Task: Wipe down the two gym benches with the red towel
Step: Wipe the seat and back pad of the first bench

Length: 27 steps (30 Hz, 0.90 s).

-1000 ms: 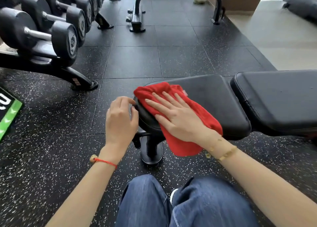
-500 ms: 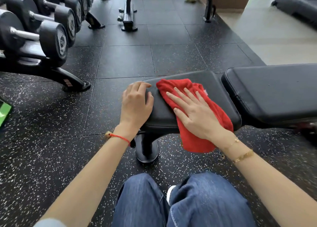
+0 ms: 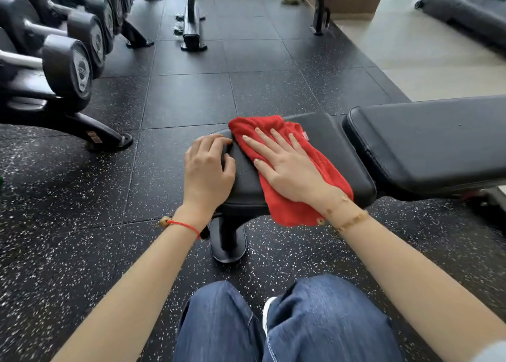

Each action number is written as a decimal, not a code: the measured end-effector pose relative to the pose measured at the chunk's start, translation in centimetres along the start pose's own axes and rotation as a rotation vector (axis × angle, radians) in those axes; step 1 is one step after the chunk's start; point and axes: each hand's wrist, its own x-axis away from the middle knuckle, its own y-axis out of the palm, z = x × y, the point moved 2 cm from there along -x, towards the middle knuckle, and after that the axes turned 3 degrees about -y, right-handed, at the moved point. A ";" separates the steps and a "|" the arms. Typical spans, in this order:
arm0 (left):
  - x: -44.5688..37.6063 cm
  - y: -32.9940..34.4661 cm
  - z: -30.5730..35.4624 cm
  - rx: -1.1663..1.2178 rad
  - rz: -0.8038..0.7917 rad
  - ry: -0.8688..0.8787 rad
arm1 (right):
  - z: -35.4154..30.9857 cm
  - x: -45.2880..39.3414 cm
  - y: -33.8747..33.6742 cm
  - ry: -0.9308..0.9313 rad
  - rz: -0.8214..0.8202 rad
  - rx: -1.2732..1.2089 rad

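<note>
Pressing flat with the right grip (image 3: 287,170), released and spread wide, straight onto the red towel (image 3: 297,215). Nothing clenched there, just palm weight, presumably to keep as much cloth as possible rubbing on the seat pad (image 3: 331,142) of the near bench.

Draped across that seat pad, the red towel, bunched at the far edge and hanging off the near edge under the wrist. Probably folded thick to give the palm something to push.

Over at the seat pad's left end, clamping on with the left grip (image 3: 208,170): curled over the rounded end, thumb lying on top. Looks like a brace, steadying the near bench and the body against the push of the wipe.

Just right of the seat pad, across a narrow gap, the back pad (image 3: 427,145), with no cloth on it. Likely next in line. Well beyond the seat pad, across the speckled floor (image 3: 191,101), the far bench (image 3: 193,22), not yet reached. Early in the job, by that reckoning.

On containers: no bucket, bottle or bin in sight. Closest to one, away to the seat pad's left, a rack (image 3: 90,131) loaded with a row of dumbbells (image 3: 68,68) lying in their cradles.
</note>
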 end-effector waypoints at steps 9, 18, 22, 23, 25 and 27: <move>0.0 0.1 -0.4 0.014 0.012 0.008 | 9.8 -0.9 -2.3 0.382 0.011 -0.011; 0.0 0.2 -0.5 0.026 0.017 0.004 | 7.1 4.8 -2.0 0.267 0.057 0.009; 0.1 0.3 -0.5 0.004 0.016 0.016 | 7.4 6.1 -1.9 0.218 0.067 -0.010; 0.1 0.3 -0.5 -0.001 0.016 0.016 | 8.0 5.1 -2.0 0.238 0.048 -0.013; 0.1 0.3 -0.4 -0.011 0.017 0.010 | 9.2 2.1 -2.2 0.304 0.012 -0.009; 0.1 0.2 -0.3 -0.012 0.021 0.003 | 9.5 -1.4 -2.3 0.359 -0.015 -0.003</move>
